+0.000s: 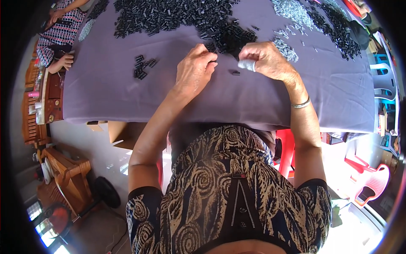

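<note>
My left hand is just above the purple-grey cloth, thumb and fingertips pinched together. A dark bit shows at its fingertips, too small to make out. Across from it, my right hand has curled fingers, with a white wrap on one of them; whatever it grips is hidden. Between and below the hands a lone small black cylinder lies on the cloth. Just beyond them spreads a big heap of small black cylinders. A little group of the same pieces sits to the left of my left hand.
Silvery small parts lie in a heap at the far right, beside more black pieces. The cloth-covered table ends close to my body. Another person's hand rests at the left edge. A pink-red chair stands at right.
</note>
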Tool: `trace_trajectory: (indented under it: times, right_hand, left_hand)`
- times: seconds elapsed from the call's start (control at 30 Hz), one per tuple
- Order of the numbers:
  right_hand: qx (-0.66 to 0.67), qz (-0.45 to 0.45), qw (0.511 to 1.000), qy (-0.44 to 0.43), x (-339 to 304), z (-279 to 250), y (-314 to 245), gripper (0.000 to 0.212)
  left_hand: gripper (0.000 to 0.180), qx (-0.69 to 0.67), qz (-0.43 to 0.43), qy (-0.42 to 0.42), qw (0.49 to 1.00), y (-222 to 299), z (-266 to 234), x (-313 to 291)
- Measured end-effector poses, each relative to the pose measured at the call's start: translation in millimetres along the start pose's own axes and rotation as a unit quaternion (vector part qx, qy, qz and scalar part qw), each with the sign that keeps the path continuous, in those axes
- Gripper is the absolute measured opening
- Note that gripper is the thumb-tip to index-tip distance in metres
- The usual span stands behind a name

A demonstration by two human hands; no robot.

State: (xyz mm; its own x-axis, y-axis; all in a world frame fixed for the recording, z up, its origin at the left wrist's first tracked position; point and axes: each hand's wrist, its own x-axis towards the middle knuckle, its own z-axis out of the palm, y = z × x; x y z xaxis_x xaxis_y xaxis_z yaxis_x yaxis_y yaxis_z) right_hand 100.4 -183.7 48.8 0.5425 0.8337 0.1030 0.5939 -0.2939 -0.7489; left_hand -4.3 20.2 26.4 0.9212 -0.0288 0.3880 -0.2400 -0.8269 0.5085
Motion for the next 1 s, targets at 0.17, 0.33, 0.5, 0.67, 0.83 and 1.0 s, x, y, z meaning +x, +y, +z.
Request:
trace_trajectory:
  times: [0.17,0.33,0.5,0.67,0.83,1.0]
  right_hand:
    - [0.085,0.019,0.975,0.204,1.1,-11.0,14.6,0.008]
    - [0.089,0.037,0.963,0.251,-2.9,-32.4,23.9,0.014]
    - [0.102,0.001,0.972,0.210,-0.2,-21.5,22.2,0.012]
    - [0.113,-0.010,0.976,0.185,-0.4,-17.1,15.5,0.011]
    - [0.214,0.052,0.972,0.087,-4.0,-20.5,-7.3,0.010]
    - [0.316,0.042,0.948,0.006,-3.5,-4.5,4.3,0.016]
  left_hand:
    - [0.014,0.019,0.041,0.010,0.999,-1.8,1.3,-1.5]
    - [0.014,-0.022,0.069,0.017,0.997,-3.4,2.5,-5.4]
    - [0.017,-0.195,0.072,0.022,0.978,10.9,-2.2,-4.9]
    - [0.017,-0.348,0.057,0.042,0.935,23.0,-1.2,-2.3]
    - [0.020,-0.303,0.088,0.046,0.948,28.9,0.5,-0.6]
    - [0.017,-0.406,0.026,0.041,0.913,27.7,10.1,-0.2]
